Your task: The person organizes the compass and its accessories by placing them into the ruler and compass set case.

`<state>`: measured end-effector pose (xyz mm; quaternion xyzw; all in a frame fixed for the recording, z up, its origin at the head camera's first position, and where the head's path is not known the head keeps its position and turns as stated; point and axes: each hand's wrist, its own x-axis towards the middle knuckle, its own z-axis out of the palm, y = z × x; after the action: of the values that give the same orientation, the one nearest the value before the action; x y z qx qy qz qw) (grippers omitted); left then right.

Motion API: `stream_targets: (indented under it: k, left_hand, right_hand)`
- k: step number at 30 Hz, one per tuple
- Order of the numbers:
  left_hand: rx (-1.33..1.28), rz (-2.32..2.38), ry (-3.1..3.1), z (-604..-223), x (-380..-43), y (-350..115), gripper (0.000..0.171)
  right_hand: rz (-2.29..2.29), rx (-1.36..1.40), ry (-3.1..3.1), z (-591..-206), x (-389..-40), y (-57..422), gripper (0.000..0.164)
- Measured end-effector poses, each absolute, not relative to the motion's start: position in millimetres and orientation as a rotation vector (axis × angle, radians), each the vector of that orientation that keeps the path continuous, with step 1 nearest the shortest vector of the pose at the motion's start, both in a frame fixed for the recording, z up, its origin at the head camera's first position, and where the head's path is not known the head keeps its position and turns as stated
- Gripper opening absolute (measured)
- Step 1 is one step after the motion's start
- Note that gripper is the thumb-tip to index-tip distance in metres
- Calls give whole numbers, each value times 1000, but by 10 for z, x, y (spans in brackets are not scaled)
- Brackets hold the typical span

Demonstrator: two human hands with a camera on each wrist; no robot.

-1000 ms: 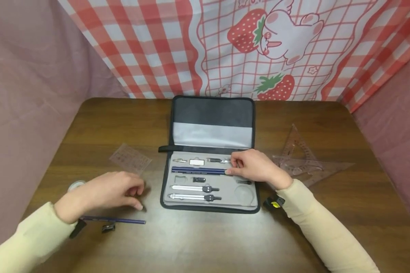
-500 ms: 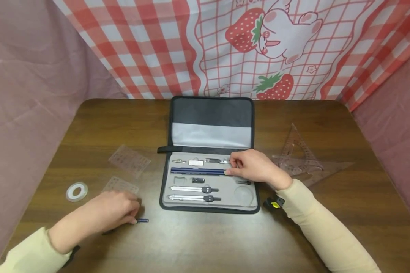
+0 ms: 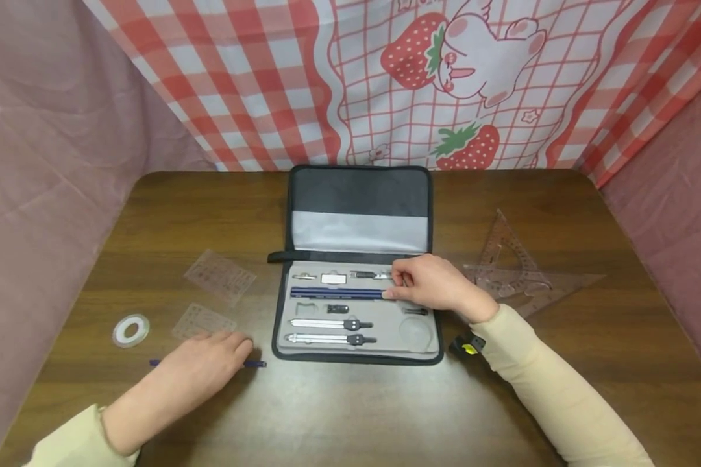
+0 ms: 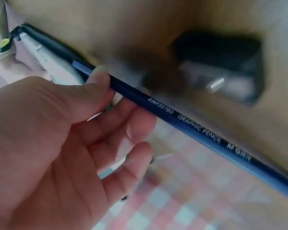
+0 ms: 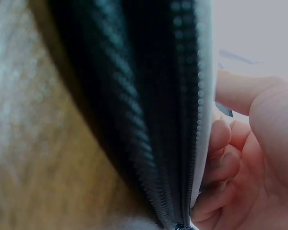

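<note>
My left hand [image 3: 201, 363] pinches a dark blue graphic pencil [image 4: 134, 93] between thumb and fingers, low over the table at front left. In the head view the hand covers the pencil's middle. A blurred dark block [image 4: 221, 48] with a metal part lies beyond it in the left wrist view. My right hand [image 3: 429, 282] is at the tray of an open zip case [image 3: 359, 172], its thumb and index fingertip at the ends of blue pencils [image 3: 333, 293] in their slot. Two silver compasses [image 3: 327, 339], a white eraser [image 3: 333, 279] and small parts sit in the tray.
Left of the case lie two clear stencil templates [image 3: 222, 275] and a roll of tape [image 3: 131, 331]. Two clear set squares [image 3: 561, 290] overlap at the right. A checked cloth [image 3: 239, 84] hangs behind the table [image 3: 210, 201].
My left hand has come down onto the loose pencil, taken hold of it and shifted it slightly forward and right. The right hand stays at the pencils in the case.
</note>
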<state>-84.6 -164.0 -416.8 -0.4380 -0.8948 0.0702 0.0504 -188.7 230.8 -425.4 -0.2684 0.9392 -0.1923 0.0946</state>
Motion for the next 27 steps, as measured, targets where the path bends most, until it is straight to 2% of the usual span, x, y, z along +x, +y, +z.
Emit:
stream_targets:
  k: [5, 10, 16, 27]
  left_hand:
    - [-1362, 147, -2730, -3981, -992, -1482, 15]
    - [-1401, -22, -2809, -3791, -1256, -1203, 26]
    - [-1476, -24, -2861, -3820, -1554, -826, 36]
    - [-1655, 190, -2656, -4010, -1753, -207, 20]
  right_hand:
    - [-563, -787, 2782, -4250, -1883, 2310, 34]
    - [-561, -786, 2791, -4235, -1889, 2306, 34]
    - [-560, -796, 2781, -4250, -1880, 2279, 34]
    - [-557, -847, 2797, -4237, -1872, 2319, 33]
